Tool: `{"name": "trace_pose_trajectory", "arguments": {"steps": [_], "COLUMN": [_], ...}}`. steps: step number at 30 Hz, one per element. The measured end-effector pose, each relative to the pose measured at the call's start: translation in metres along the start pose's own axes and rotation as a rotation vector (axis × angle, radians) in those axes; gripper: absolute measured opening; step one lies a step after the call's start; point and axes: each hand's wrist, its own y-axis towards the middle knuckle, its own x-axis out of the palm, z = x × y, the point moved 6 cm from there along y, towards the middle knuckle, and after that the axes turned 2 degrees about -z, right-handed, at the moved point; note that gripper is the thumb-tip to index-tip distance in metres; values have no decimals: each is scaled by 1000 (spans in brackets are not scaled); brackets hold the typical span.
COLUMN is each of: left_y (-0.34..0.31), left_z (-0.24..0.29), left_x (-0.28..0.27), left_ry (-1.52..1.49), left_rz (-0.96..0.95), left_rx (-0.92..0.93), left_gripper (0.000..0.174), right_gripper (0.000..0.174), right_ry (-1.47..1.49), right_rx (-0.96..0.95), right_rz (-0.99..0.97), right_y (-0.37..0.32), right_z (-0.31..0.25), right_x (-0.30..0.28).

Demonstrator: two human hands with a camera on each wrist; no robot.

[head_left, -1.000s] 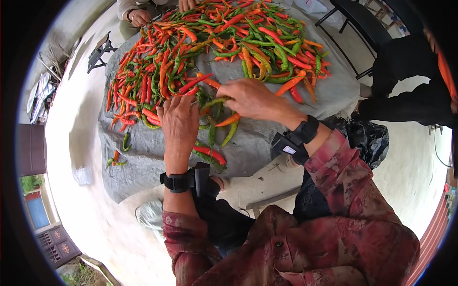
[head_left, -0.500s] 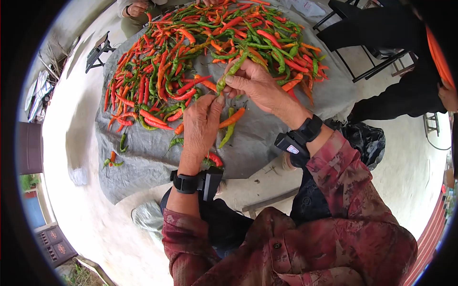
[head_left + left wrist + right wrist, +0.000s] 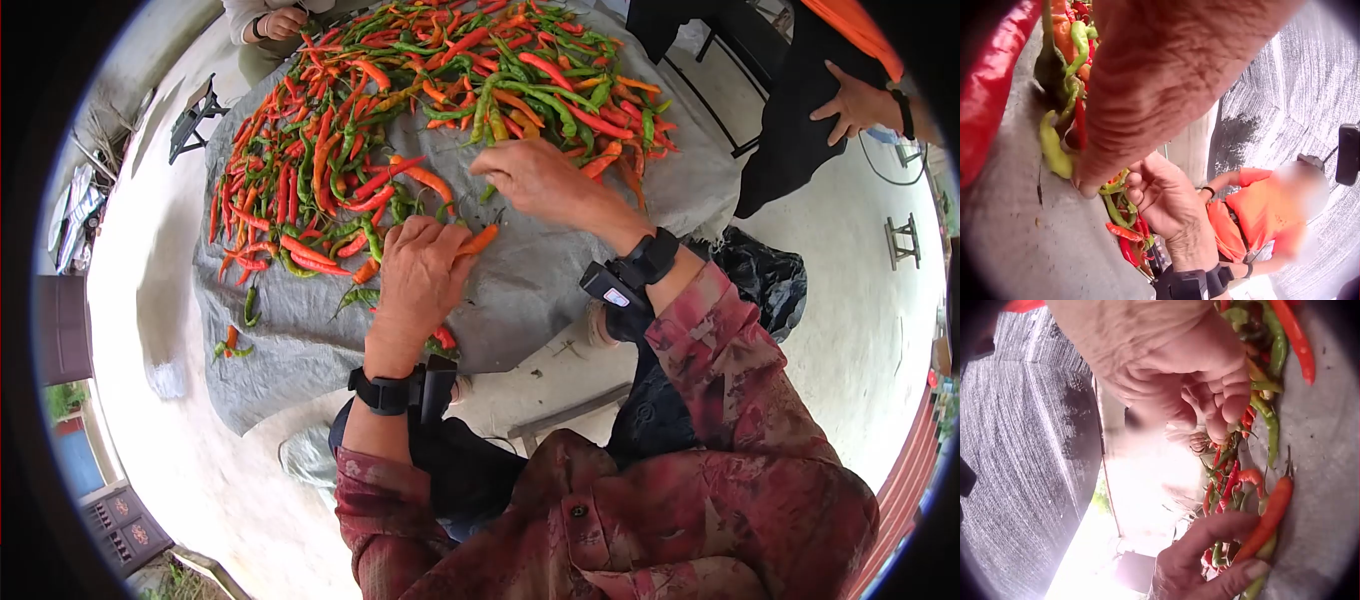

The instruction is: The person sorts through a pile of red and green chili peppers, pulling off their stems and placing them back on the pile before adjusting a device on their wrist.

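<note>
In the head view my left hand [image 3: 415,275] lies low over the grey sheet [image 3: 530,300], its thumb and fingers around an orange pepper [image 3: 480,240]. The right wrist view shows this orange pepper [image 3: 1275,509] between the left hand's [image 3: 1210,559] finger and thumb, a yellow-green pepper [image 3: 1266,550] beside it. Seen from the left wrist, a thumb tip meets the yellow-green pepper [image 3: 1055,150]. My right hand [image 3: 560,190] is above the sheet near the heap; its fingers [image 3: 1235,406] are loosely bent, with nothing seen between them and the thumb.
A big heap of red, orange and green peppers [image 3: 320,150] covers the sheet's far part. Across it sits a person, a hand [image 3: 283,22] at the heap. Someone in orange [image 3: 860,35] stands at right by a black chair [image 3: 750,45]. Small peppers [image 3: 232,342] lie at left.
The hands have parted: the green pepper held between them has left my fingers. My left hand has lowered onto the orange pepper. The person at right has moved.
</note>
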Motion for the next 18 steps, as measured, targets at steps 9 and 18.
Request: {"name": "trace_pose_trajectory", "arguments": {"steps": [9, 18], "left_y": [-1, 3], "left_z": [-15, -13], "left_x": [-3, -13], "left_ry": [-34, 40], "left_rz": [40, 142], "left_rx": [-153, -190], "left_gripper": [21, 22], "right_gripper": [20, 12], "right_ry": [-605, 362], "right_rx": [-335, -88], "right_rz": [95, 167], "right_y": [-16, -7], "right_z": [-11, -10], "right_x": [12, -16]}}
